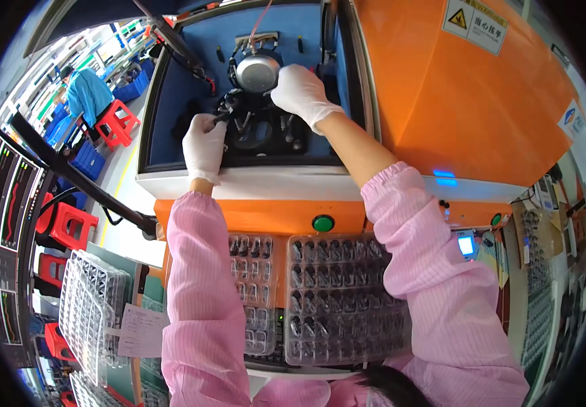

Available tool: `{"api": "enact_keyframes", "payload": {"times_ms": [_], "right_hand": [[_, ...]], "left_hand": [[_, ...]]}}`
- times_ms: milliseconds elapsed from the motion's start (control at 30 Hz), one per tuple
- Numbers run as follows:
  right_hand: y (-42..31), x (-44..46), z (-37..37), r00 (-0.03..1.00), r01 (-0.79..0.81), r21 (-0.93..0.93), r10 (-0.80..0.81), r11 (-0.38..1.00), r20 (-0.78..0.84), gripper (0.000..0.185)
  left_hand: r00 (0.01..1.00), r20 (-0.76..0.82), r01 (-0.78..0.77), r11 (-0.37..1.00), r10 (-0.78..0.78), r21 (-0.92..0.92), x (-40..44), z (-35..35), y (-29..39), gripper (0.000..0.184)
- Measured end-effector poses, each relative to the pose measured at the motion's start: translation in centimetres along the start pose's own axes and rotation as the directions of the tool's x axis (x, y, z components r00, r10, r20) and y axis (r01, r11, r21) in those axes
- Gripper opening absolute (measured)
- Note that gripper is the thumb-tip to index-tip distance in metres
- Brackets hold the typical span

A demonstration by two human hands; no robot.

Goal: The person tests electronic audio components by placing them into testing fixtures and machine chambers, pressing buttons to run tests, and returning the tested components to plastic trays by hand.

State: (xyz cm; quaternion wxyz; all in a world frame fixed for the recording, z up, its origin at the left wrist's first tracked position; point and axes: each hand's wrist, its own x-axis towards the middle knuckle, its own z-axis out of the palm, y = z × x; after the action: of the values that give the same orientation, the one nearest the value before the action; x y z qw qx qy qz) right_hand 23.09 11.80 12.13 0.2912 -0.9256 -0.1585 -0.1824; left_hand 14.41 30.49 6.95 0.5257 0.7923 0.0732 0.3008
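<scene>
My left hand (204,146), in a white glove, is closed in a pinch on a small black part (221,118) at the left of the black fixture (276,144). The part's kind is too small to make out. My right hand (301,97), gloved too, has its fingers curled together beside the round silver mesh-faced unit (259,72); whatever its fingertips hold is hidden. Both hands reach inside a blue-lined test box (177,119). Metal pins and a round opening show on the fixture between them.
A green button (323,223) sits on the orange front panel. Below it lie clear trays (347,298) of small dark parts, partly under my sleeves. Stacked trays (92,305) and a monitor (1,224) with curves stand left. A person in blue (88,95) sits near red stools (116,123).
</scene>
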Motion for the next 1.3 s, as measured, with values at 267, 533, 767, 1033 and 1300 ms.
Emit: {"api": "enact_keyframes", "payload": {"times_ms": [267, 533, 767, 1033, 1300], "right_hand": [[-0.4, -0.8, 0.1, 0.991, -0.134, 0.01, 0.133, 0.991, 0.028, 0.027], [0.6, -2.9, -0.1, 0.986, -0.038, 0.275, 0.081, 0.961, -0.147, 0.044], [3.3, 0.3, 1.0, 0.889, 0.005, 0.736, 0.333, 0.677, -0.313, 0.046], [3.7, 1.1, 1.2, 0.892, 0.011, 0.94, 0.422, 0.342, -0.164, 0.049], [3.5, 1.1, 1.6, 0.901, 0.041, 0.945, 0.396, 0.324, -0.175, 0.047]], "left_hand": [[0.994, -0.079, -0.071, 0.994, 0.078, 0.081, -0.4, -0.1, 0.0, 0.023], [0.998, -0.016, -0.057, 0.997, 0.056, -0.054, -0.1, -0.2, -0.7, 0.018], [0.944, 0.315, -0.011, 0.963, 0.099, -0.27, 3.7, 0.4, 3.1, 0.014], [0.752, 0.618, -0.09, 0.964, 0.23, -0.249, 8.3, 3.7, 2.5, 0.017], [0.928, 0.301, -0.03, 0.847, 0.221, -0.531, 8.1, -0.1, 0.1, 0.021]]}}
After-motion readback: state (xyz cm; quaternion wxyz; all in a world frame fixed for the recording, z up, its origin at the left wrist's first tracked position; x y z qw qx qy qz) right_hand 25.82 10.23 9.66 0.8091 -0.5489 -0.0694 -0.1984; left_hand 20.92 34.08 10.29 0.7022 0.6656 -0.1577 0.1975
